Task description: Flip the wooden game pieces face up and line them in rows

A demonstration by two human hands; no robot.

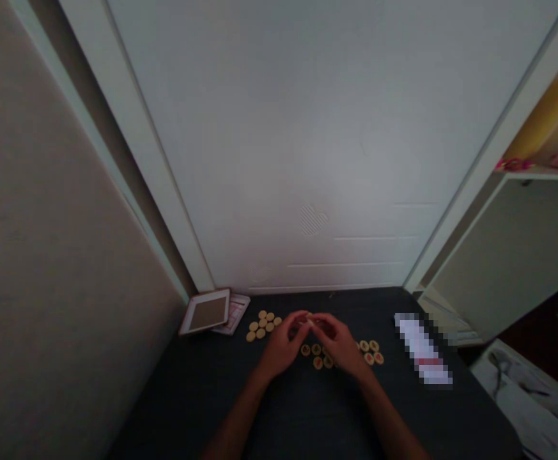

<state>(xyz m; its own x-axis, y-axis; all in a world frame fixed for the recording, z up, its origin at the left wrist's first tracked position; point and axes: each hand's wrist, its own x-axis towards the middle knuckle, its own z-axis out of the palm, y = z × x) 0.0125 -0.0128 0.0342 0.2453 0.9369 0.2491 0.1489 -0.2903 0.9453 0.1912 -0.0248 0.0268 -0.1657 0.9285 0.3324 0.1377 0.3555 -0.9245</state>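
My left hand (286, 342) and my right hand (336, 342) meet over the middle of the dark table. Their fingertips pinch a small pale round game piece (310, 320), partly covered by the fingers. Face-up round pieces (316, 349) with dark or red marks, which look like Chinese chess pieces, lie in short rows beneath and between the hands. Some of them are hidden by my right hand. More marked pieces (369, 358) lie to the right of that hand. Left of my left hand, several plain-sided pieces (260, 333) form a loose cluster.
At the back left of the dark table (187, 396), a framed tray-like item (206, 312) overlaps a pinkish-white flat item (235, 313). On the right lies a pixelated white strip (422, 348). A white panel (307, 160) rises behind the table, with a wall (68, 255) on the left.
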